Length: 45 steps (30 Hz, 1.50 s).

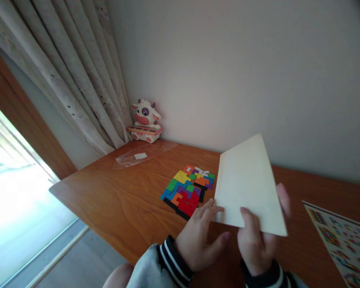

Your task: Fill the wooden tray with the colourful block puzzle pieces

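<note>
A pale rectangular board (244, 184) is tilted up above the wooden table, its plain face toward me. My right hand (258, 236) grips its lower right part, thumb on the near face and fingers behind. At the board's lower left corner is my left hand (201, 236), fingers apart, the fingertips at the edge and the thumb free of it. Just left of the board, flat colourful block pieces (183, 188) lie close together on the table, in red, yellow, green, blue, purple, orange and black, with a few small white bits at the far side.
A cow toy with a keyboard (145, 120) stands at the table's (123, 200) back corner. Before it lies a clear plastic bag (127, 160) with a white slip (140, 156). A printed sheet (345, 244) lies at the right. Curtain and wall border the table.
</note>
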Available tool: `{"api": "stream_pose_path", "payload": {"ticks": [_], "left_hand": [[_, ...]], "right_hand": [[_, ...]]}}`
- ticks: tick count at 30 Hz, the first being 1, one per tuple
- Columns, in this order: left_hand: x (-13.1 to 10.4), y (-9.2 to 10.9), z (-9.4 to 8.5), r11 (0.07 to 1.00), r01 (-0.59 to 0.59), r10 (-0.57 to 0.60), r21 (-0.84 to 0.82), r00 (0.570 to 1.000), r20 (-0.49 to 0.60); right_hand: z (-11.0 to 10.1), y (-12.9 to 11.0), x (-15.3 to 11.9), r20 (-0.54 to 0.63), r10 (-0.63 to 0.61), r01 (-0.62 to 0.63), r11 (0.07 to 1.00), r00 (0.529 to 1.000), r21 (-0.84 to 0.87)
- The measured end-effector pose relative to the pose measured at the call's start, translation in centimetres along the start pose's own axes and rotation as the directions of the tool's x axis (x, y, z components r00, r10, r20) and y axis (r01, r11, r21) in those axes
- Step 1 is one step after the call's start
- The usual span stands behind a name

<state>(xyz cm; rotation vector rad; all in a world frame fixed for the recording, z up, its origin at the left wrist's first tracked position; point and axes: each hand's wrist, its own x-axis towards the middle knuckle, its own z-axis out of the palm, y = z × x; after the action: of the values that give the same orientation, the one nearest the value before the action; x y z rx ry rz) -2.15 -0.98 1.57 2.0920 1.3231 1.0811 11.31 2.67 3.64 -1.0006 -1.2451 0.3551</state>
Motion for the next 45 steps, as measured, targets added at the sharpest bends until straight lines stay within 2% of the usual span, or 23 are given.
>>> {"api": "stream_pose_path", "payload": {"ticks": [2, 3, 4, 5, 6, 7, 10, 13, 17, 21, 26, 28, 30, 34, 37, 40, 42, 45], "left_hand": [[0.3, -0.7, -0.2, 0.991, -0.031, 0.034, 0.133, 0.999, -0.023], [0.4, -1.2, -0.5, 0.98, -0.027, 0.037, 0.196, 0.998, -0.05], [0.5, -1.8, -0.8, 0.969, -0.018, 0.037, 0.247, 0.996, -0.075], [0.6, -2.3, -1.2, 0.958, -0.004, 0.032, 0.288, 0.995, -0.091], [0.6, -2.9, -1.6, 0.946, 0.009, 0.024, 0.323, 0.995, -0.096], [0.6, -3.5, -2.1, 0.933, 0.016, 0.019, 0.36, 0.995, -0.094], [0.3, -4.7, -3.5, 0.892, 0.019, 0.022, 0.451, 0.996, -0.086], [0.0, -5.1, -4.2, 0.876, 0.021, 0.018, 0.482, 0.997, -0.076], [-0.1, -4.8, -4.1, 0.857, -0.012, 0.038, 0.516, 0.999, -0.039], [0.0, -4.4, -3.6, 0.844, -0.027, 0.048, 0.535, 0.998, -0.027], [0.3, -3.8, -3.4, 0.868, -0.066, 0.087, 0.492, 0.996, -0.021], [0.4, -3.7, -3.2, 0.876, -0.085, 0.103, 0.474, 0.995, -0.013], [0.4, -3.6, -3.1, 0.879, -0.089, 0.106, 0.469, 0.994, -0.01], [0.3, -3.5, -2.6, 0.88, -0.117, 0.114, 0.461, 0.993, 0.033], [0.4, -2.8, -2.1, 0.875, -0.187, 0.154, 0.446, 0.982, 0.108], [0.8, -1.3, -1.6, 0.863, -0.269, 0.198, 0.428, 0.959, 0.204], [1.2, 0.1, -1.3, 0.852, -0.315, 0.233, 0.418, 0.943, 0.236], [1.8, 1.7, -0.9, 0.846, -0.363, 0.281, 0.391, 0.926, 0.252]], "right_hand": [[-0.4, 0.8, 0.5, 0.135, -0.183, 0.201, 0.97, 0.974, -0.137], [-0.6, 1.4, 0.9, 0.243, -0.285, 0.334, 0.923, 0.927, -0.191], [-0.8, 2.0, 1.3, 0.379, -0.366, 0.464, 0.86, 0.85, -0.211], [-1.1, 2.5, 1.8, 0.506, -0.399, 0.565, 0.793, 0.765, -0.228], [-1.4, 3.1, 2.1, 0.583, -0.392, 0.622, 0.738, 0.712, -0.263], [-1.7, 3.7, 2.3, 0.637, -0.363, 0.654, 0.693, 0.68, -0.303], [-2.6, 5.4, 2.0, 0.713, -0.249, 0.678, 0.609, 0.656, -0.411], [-3.5, 6.9, 0.9, 0.775, -0.184, 0.706, 0.575, 0.605, -0.414], [-4.2, 7.8, 0.0, 0.82, -0.122, 0.686, 0.623, 0.559, -0.375], [-4.6, 7.1, 0.3, 0.866, -0.042, 0.608, 0.728, 0.499, -0.315], [-4.6, 5.9, 0.2, 0.851, 0.014, 0.521, 0.785, 0.526, -0.335], [-4.7, 5.4, 0.0, 0.853, 0.015, 0.51, 0.796, 0.521, -0.326], [-5.1, 4.6, 0.0, 0.857, 0.014, 0.496, 0.811, 0.515, -0.311], [-6.3, 2.5, 0.6, 0.838, -0.008, 0.471, 0.83, 0.546, -0.299], [-7.1, 0.8, 1.8, 0.854, -0.04, 0.499, 0.825, 0.519, -0.264], [-8.0, -0.4, 3.2, 0.862, -0.087, 0.554, 0.797, 0.499, -0.24], [-8.8, -0.9, 4.0, 0.85, -0.08, 0.53, 0.811, 0.52, -0.248], [-10.2, -1.1, 4.7, 0.779, 0.003, 0.395, 0.861, 0.627, -0.321]]}}
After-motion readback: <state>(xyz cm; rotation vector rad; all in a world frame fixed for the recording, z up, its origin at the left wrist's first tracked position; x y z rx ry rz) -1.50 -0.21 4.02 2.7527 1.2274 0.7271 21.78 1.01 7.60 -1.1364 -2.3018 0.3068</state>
